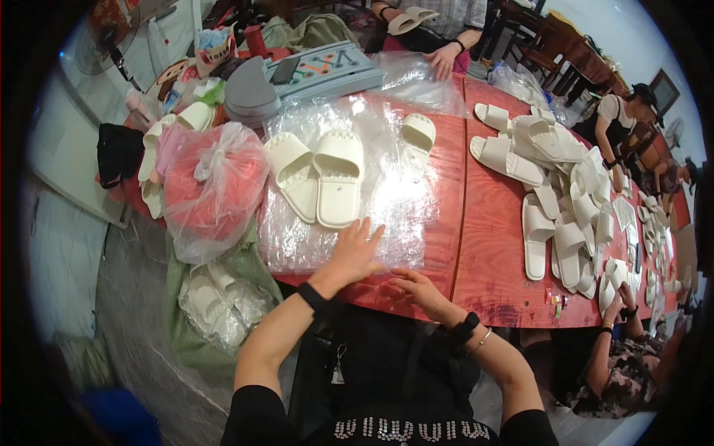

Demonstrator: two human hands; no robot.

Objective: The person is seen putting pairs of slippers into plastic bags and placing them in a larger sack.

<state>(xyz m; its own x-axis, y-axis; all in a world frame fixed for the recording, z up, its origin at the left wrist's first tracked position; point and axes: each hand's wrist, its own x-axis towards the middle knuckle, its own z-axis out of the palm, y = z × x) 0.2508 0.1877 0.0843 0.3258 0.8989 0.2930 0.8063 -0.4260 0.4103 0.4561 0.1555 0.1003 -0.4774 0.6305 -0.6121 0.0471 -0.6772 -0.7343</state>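
My left hand [355, 251] lies flat with fingers spread on a stack of clear plastic bags [335, 223] spread over the red wooden table [491, 253]. At the near edge of that stack, my right hand [418, 288] pinches the plastic with curled fingers. A pair of cream slippers [320, 178] lies side by side on the plastic just beyond my left hand. A third cream slipper [418, 137] rests farther back on the plastic.
A heap of cream slippers [558, 193] covers the table's right side. A tied bag with red contents [212, 186] sits at the left, bagged slippers [216, 301] on the floor below. Other people sit at the far end [439, 30] and the right [617, 123].
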